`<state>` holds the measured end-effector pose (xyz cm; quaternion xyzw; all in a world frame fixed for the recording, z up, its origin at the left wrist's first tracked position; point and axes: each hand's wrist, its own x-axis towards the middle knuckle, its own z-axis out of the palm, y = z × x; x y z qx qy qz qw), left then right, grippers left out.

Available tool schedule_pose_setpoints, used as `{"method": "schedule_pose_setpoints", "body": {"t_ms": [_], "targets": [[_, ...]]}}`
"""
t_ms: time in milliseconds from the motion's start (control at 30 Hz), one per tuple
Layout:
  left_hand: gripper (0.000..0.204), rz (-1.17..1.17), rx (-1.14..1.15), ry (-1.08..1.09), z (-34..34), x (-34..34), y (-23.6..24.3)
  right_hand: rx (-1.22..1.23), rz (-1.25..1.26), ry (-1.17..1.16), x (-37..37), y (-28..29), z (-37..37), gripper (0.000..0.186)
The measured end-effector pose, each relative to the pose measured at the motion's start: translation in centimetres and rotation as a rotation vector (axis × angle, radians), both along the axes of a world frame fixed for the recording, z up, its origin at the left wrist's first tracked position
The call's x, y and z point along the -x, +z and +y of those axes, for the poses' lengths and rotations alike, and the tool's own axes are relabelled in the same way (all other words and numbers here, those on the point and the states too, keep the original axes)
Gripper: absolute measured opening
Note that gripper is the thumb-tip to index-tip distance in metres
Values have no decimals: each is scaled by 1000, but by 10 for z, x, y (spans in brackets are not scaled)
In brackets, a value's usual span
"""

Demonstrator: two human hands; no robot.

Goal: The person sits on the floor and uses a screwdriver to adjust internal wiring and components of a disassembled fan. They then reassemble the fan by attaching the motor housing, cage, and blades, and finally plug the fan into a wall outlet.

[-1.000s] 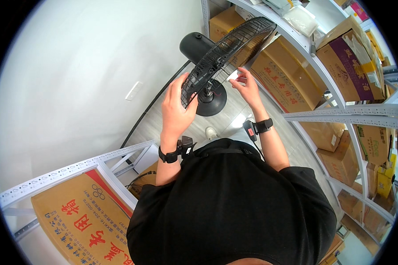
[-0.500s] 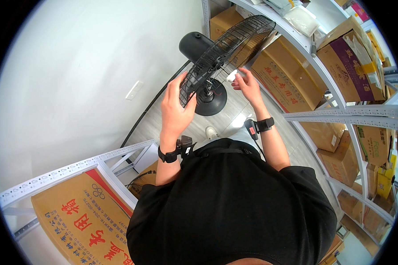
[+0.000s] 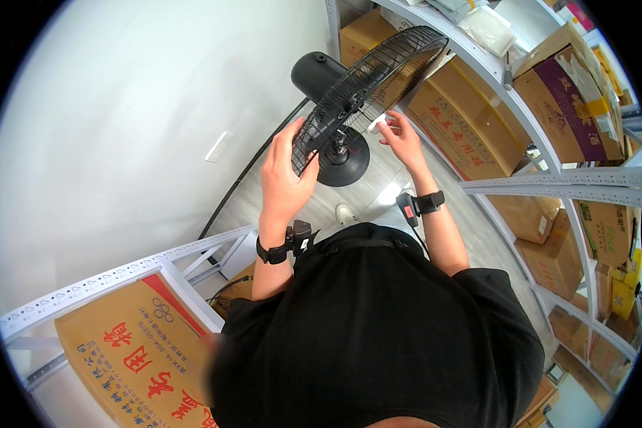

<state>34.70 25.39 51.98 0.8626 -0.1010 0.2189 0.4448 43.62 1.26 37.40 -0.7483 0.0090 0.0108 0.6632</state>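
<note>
A black electric fan (image 3: 319,76) stands on a round base (image 3: 349,167) in front of me, its wire guard (image 3: 328,118) tilted to the right. My left hand (image 3: 285,170) is closed around the guard's near left edge, thumb on one side and fingers on the other. Between the thumb and fingers of my right hand (image 3: 406,145) is a small white piece (image 3: 376,123), perhaps a wipe; its kind is unclear. It is held close to the right side of the guard, and I cannot tell if it touches the wires.
White shelving (image 3: 549,139) runs along the right with cardboard boxes (image 3: 464,121). Another rack (image 3: 121,282) with a large box (image 3: 121,349) is at lower left. A white wall (image 3: 121,93) bounds the left. A black cable (image 3: 246,175) runs along the wall's foot.
The white piece in my right hand has shifted slightly and looks narrower. My left hand keeps its place on the guard. The whole view has moved a little.
</note>
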Motion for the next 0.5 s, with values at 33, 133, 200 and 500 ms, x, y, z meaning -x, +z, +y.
{"method": "schedule_pose_setpoints", "body": {"t_ms": [33, 133, 200, 500], "targets": [[49, -8, -15, 0, 0, 0, -1, 102, -119, -9, 2, 0, 2, 49], [50, 3, -1, 3, -2, 0, -1, 127, -122, 20, 1, 1, 2, 50], [52, 21, 14, 7, -2, 0, 0, -42, 99, 22, -2, 3, 0, 54], [47, -2, -26, 6, -1, -1, 4, 15, -28, 49, -2, -8, -1, 54]]}}
